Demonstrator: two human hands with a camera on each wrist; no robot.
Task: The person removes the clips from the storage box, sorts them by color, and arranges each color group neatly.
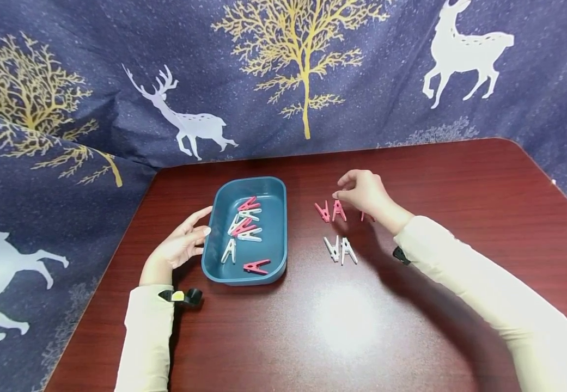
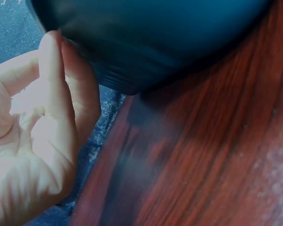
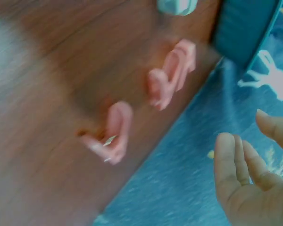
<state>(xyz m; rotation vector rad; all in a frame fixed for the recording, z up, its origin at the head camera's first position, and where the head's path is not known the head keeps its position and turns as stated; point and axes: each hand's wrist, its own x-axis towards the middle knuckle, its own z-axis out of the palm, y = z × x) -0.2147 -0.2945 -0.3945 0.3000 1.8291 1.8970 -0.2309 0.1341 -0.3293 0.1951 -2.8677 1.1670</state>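
A blue plastic bin [image 1: 213,256] holds several red and white clothespins. My left hand [image 1: 182,242] is at the bin's left side; in the left wrist view its fingers [image 2: 54,80] reach the outer wall with a gentle bend. Over the table, to the right of the bin, my right hand [image 1: 366,193] hovers above red clothespins. The right wrist view shows its thumb and fingers apart with nothing between them. Below it lie one red clothespin [image 1: 323,211], another red clothespin [image 1: 339,212] and a third red clothespin [image 1: 367,216] partly hidden by the hand.
Nearer the front, a white clothespin [image 1: 332,249] lies beside a second white clothespin [image 1: 348,250]. All stand on a glossy reddish-brown table [image 1: 283,348]. A dark blue cloth [image 1: 312,120] with deer and trees hangs behind the table's far edge.
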